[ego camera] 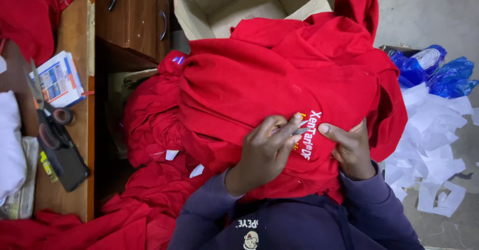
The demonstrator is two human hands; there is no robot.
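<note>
Fingers of left hand [267,148] pinching a small metal tool [301,129], probably a snipper, over the embroidered logo [308,135]; right hand [349,148] pressing red garment [279,80] flat beside it. Risk: fabric slipping, blade nicking cloth.

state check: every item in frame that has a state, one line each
red garment: bunched on lap, embroidered patch facing up
left hand: pinching a small metal tool at the patch
right hand: pressing the cloth
scissors: closed, flat on desk
cardboard box: open
paper scraps: loose on floor
</note>
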